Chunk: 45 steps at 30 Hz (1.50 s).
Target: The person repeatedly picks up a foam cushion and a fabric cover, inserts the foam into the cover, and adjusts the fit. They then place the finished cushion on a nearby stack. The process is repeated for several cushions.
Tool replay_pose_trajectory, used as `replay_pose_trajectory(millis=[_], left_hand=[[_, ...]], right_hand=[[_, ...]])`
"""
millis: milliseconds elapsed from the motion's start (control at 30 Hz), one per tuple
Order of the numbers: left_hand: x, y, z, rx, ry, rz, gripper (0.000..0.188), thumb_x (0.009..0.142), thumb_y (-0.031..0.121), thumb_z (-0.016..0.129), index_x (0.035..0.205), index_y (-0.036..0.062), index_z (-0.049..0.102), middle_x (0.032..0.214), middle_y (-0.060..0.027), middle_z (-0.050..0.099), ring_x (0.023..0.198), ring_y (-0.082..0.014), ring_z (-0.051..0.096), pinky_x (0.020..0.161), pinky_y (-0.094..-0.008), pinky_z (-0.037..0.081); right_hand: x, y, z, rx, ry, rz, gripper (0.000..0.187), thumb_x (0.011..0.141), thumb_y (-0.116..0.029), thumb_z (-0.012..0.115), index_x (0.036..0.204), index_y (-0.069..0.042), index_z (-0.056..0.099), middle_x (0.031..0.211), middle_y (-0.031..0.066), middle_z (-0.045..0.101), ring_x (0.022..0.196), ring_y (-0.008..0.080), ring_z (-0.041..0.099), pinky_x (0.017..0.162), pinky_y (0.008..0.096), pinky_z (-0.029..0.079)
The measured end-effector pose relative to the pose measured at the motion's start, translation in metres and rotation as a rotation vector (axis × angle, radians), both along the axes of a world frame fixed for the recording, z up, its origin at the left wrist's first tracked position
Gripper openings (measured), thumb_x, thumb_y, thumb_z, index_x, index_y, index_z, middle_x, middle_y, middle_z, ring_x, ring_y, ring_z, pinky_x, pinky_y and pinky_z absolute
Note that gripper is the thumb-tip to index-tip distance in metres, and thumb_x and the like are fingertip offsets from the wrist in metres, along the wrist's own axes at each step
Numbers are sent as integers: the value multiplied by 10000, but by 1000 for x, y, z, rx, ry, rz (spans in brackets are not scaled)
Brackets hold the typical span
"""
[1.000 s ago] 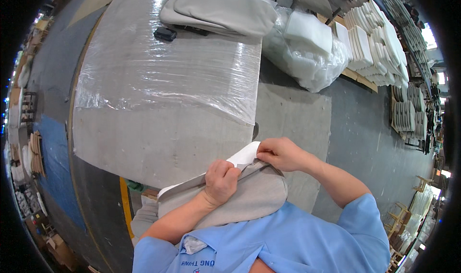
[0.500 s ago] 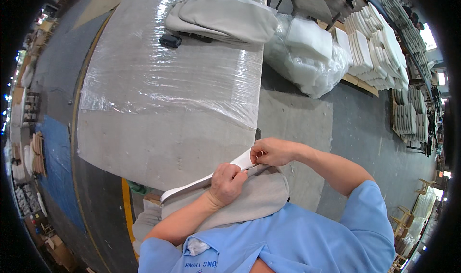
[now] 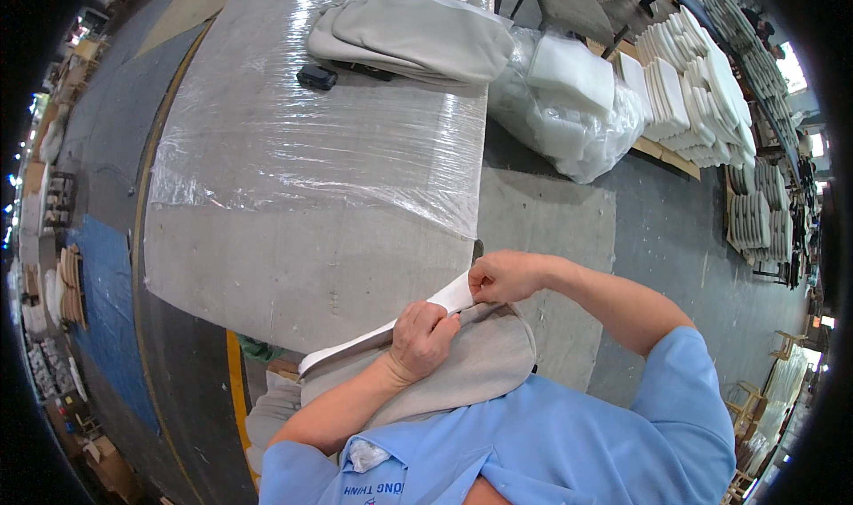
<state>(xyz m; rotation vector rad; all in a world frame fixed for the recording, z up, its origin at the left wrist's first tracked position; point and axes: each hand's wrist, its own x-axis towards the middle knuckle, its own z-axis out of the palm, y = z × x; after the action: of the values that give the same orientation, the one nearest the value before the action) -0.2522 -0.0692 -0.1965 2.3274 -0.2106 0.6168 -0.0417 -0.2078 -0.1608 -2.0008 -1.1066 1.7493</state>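
A grey fabric cushion cover leans against my body at the table's near edge, with a white inner edge showing along its open side. My left hand is closed on that edge near its middle, the fingers curled over the fabric. Farther right, my right hand pinches the same edge near its end. Between the two hands a strip of the white layer shows. Whether it is foam or lining I cannot tell, and the fingertips of both hands are partly hidden.
Plastic film covers the far part of the table. On it lie a stack of grey cushions and a small black object. Beyond the right edge sit a clear bag of white foam, a grey chair and stacked white pads.
My right hand has shifted very slightly up and to the right along the edge. My left hand keeps its hold in nearly the same place.
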Motion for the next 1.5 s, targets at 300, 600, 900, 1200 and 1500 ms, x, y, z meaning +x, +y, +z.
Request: replay_pose_trajectory(millis=[300, 600, 900, 1200, 1500], left_hand=[[6, 2, -1, -146, 283, 128, 182, 855, 98, 782, 817, 54, 611, 877, -105, 591, 771, -293, 597, 676, -431, 490], [70, 60, -9, -455, 1619, -106, 528, 939, 440, 765, 1173, -33, 748, 1002, -121, 766, 883, -195, 714, 751, -356, 557], [59, 63, -25, -907, 1485, -109, 330, 1047, 303, 667, 1212, 30, 750, 1047, -26, 754, 895, -93, 677, 787, -276, 551], [43, 42, -48, -990, 1116, -25, 231, 1100, 173, 558, 1184, 44, 730, 1033, 16, 731, 922, -68, 623, 834, -252, 502], [82, 21, -22, -739, 1259, -82, 237, 1074, 218, 601, 1095, 24, 736, 978, 21, 731, 873, -89, 626, 792, -278, 511]], right_hand=[[-6, -1, -6, 124, -5, -107, 212, 945, -207, 686, 1064, -46, 758, 1007, 144, 741, 941, 263, 684, 822, 401, 528], [-16, -31, -44, 375, 10, -944, 232, 1013, -283, 636, 1013, -75, 737, 916, 59, 671, 856, 195, 647, 741, 369, 505], [-165, -49, -133, 509, 1011, -1946, 499, 1121, -486, 424, 1330, -68, 599, 1292, 71, 678, 1165, 210, 656, 1022, 402, 517], [-154, -7, -142, 608, 605, -2181, 327, 1150, -364, 437, 1132, -80, 599, 1008, 42, 652, 932, 146, 635, 849, 330, 534], [-110, -34, -98, 349, 916, -2322, 497, 1120, -521, 432, 890, -108, 584, 841, 54, 643, 774, 184, 649, 736, 392, 561]])
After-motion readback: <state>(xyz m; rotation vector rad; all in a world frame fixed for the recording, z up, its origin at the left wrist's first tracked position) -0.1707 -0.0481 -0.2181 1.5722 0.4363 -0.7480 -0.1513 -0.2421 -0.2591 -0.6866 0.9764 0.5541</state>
